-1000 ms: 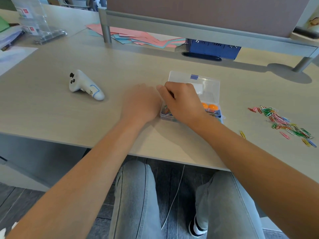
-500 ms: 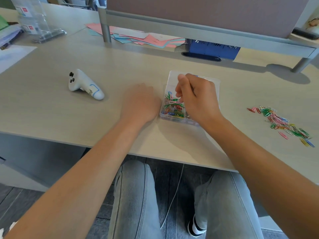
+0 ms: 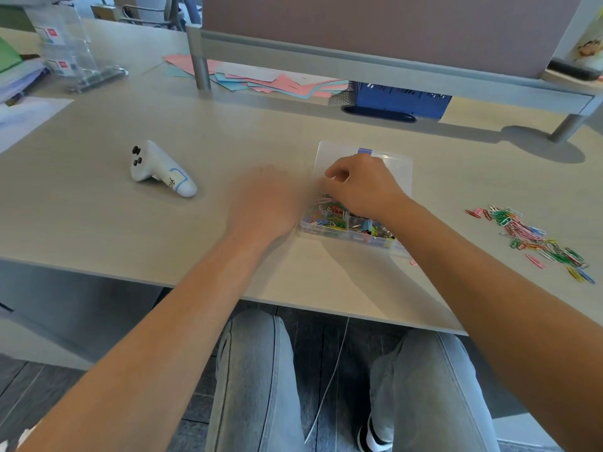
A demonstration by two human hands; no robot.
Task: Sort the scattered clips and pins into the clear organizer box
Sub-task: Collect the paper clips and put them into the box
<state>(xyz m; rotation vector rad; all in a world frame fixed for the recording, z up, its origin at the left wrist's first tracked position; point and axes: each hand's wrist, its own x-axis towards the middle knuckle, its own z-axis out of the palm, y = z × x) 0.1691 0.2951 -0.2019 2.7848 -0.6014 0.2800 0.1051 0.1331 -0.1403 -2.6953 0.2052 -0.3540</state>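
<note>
While the white controller (image 3: pixel 161 169) lies idle well to the left of both hands, the work sits at the middle of the desk (image 3: pixel 98 230). Next rightward, the left hand (image 3: pixel 264 207) rests on the desk just beside the left wall of the clear organizer box (image 3: pixel 399 171); it is blurred, and I cannot tell whether its fingers are relaxed or curled against the box.

Right of it, the right hand (image 3: pixel 365 187) hovers over the open box with its fingers (image 3: pixel 332 172) curled together as if pinching, though whatever they may hold is too small to make out. Below those fingertips, the near-left compartment is already full of coloured paper clips (image 3: pixel 326 216), and just right of it, under the wrist, is a compartment with darker binder-type clips (image 3: pixel 368 226).

To do this step well, I judge the fingers should part low over the matching compartment (not from height, since light clips bounce over dividers), while the left hand steadies the box so it does not slide.

Far right of the hands, well apart from the box, a loose pile of scattered clips (image 3: pixel 535 236) remains; a single pink clip (image 3: pixel 413 262) lies near the box's near-right corner. Much sorting seems left.
</note>
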